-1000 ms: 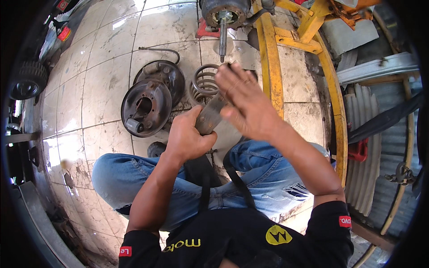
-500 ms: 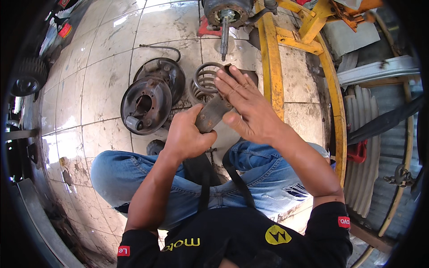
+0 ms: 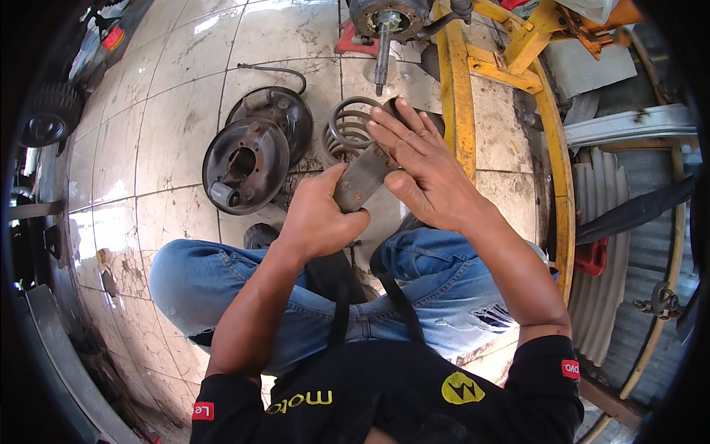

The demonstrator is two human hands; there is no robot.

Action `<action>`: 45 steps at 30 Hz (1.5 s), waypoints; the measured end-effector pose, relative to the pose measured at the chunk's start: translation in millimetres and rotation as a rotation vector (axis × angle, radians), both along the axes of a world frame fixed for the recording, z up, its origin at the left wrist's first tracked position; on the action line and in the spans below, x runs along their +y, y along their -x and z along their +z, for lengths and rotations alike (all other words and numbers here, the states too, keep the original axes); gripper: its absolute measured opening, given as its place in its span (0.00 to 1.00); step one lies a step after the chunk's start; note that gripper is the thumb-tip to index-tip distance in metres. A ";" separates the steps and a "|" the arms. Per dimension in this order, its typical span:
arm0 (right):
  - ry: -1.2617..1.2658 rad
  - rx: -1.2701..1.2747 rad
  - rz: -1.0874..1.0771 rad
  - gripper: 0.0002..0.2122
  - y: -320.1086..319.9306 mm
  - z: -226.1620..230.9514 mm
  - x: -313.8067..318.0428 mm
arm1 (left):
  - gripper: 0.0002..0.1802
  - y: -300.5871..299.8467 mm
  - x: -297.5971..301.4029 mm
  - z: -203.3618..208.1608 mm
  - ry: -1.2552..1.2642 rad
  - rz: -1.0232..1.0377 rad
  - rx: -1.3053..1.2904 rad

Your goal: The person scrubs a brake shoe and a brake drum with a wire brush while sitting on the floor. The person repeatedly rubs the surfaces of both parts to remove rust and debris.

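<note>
While our left hand [image 3: 319,213] grips the near end of a dark riveted strip [image 3: 362,178], our right hand [image 3: 429,169] is spread flat over it, fingers stretched — can't tell if we're pressing. We've got it just beyond our lap [image 3: 362,324], near side of the coil spring [image 3: 353,126].

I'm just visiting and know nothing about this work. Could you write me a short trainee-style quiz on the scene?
1. The left hand is closed around: A) a white plastic bottle; B) a curved, brownish-grey part with round marks; C) an orange wooden mallet.

2. True or false: in the picture, the grey metal coil spring is left of the yellow metal frame.

3. How many overlapping round, dark metal plates are left of the spring?

Key: 1. B, with the right hand extended over it. 2. True. 3. Two.
</note>
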State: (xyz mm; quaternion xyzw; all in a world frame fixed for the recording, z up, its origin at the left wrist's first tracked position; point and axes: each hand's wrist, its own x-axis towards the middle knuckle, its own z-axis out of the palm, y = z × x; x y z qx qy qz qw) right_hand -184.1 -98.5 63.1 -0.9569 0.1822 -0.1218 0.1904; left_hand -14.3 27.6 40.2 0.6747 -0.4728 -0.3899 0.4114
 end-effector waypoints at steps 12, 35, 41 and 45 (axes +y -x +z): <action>-0.016 0.013 -0.022 0.29 -1.0 -4.3 3.3 | 0.25 3.1 -0.9 -6.8 0.019 -0.170 -0.158; -0.040 -0.232 -0.213 0.16 -3.7 -8.4 17.5 | 0.22 2.0 -0.7 4.3 -0.022 -0.040 -0.070; -0.083 -0.198 -0.160 0.16 -8.0 -0.2 18.8 | 0.23 7.3 2.2 -0.6 0.039 -0.073 -0.117; -0.110 -0.243 -0.173 0.16 -4.2 0.8 22.0 | 0.21 -1.7 0.0 7.2 -0.020 -0.029 -0.049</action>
